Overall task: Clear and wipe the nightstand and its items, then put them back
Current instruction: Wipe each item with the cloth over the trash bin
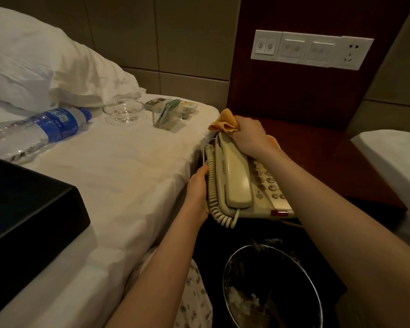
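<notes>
A cream corded telephone (244, 185) is held over the front left corner of the dark wood nightstand (341, 157). My left hand (198, 192) grips its left side by the coiled cord. My right hand (249, 136) holds an orange cloth (225, 121) against the top end of the handset. On the bed (128, 166) to the left lie a water bottle (40, 129), a glass bowl (123, 113), a clear holder with sachets (167, 117) and a small tray (187, 107). A black box (26, 204) sits at the near left.
A round metal bin (272, 287) with rubbish stands on the floor below the telephone. A white switch and socket panel (310, 49) is on the wood wall panel behind the nightstand. A pillow (45, 60) lies at the far left, a second bed (395, 159) at the right.
</notes>
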`<state>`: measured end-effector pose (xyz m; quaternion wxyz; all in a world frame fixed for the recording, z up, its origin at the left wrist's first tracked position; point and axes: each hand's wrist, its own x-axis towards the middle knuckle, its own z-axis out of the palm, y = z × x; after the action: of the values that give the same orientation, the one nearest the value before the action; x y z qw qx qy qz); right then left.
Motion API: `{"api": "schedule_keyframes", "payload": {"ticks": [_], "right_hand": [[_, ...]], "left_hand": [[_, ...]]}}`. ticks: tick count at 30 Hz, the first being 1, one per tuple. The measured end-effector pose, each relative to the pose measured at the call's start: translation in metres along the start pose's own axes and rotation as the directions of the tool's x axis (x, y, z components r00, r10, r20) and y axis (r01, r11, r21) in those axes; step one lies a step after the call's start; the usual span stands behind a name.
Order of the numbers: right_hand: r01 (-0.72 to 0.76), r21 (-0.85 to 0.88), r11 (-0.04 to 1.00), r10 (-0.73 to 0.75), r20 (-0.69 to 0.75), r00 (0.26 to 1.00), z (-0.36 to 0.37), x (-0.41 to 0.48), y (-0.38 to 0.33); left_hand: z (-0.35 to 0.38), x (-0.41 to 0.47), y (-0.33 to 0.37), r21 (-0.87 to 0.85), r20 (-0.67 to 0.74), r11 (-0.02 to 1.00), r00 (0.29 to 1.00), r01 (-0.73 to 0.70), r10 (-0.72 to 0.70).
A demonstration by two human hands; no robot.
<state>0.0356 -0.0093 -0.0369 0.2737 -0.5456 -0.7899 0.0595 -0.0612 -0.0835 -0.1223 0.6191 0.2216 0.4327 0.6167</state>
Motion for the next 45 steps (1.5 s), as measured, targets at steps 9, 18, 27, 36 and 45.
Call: {"api": "schedule_keyframes", "payload": {"ticks": [9, 18, 27, 36, 45], "right_hand": [[0.328, 0.176, 0.928, -0.341, 0.047, 0.939, -0.014, -0.084, 0.014], [0.402, 0.151, 0.903, -0.426, 0.195, 0.884, -0.023, -0.114, 0.018], [0.198, 0.060, 0.978, -0.200, 0.025, 0.979, -0.014, -0.053, -0.008], [0.203, -0.450, 0.870, -0.109, 0.227, 0.968, 0.005, 0.011, -0.040], [0.499, -0.653, 0.570, -0.293, 0.405, 0.866, 0.005, -0.026, -0.056]], "left_hand": [[0.000, -0.007, 0.001, -0.011, 0.011, 0.998, 0.998, 0.057, -0.057], [0.005, -0.010, 0.010, 0.109, 0.000, 0.987, 0.993, 0.121, -0.122], [0.005, -0.006, 0.001, -0.120, 0.056, 0.989, 0.996, 0.081, -0.075], [0.006, -0.012, 0.006, -0.136, 0.123, 0.984, 0.987, 0.119, -0.102], [0.007, -0.019, 0.010, -0.203, 0.122, 0.974, 0.989, 0.103, -0.079]]}}
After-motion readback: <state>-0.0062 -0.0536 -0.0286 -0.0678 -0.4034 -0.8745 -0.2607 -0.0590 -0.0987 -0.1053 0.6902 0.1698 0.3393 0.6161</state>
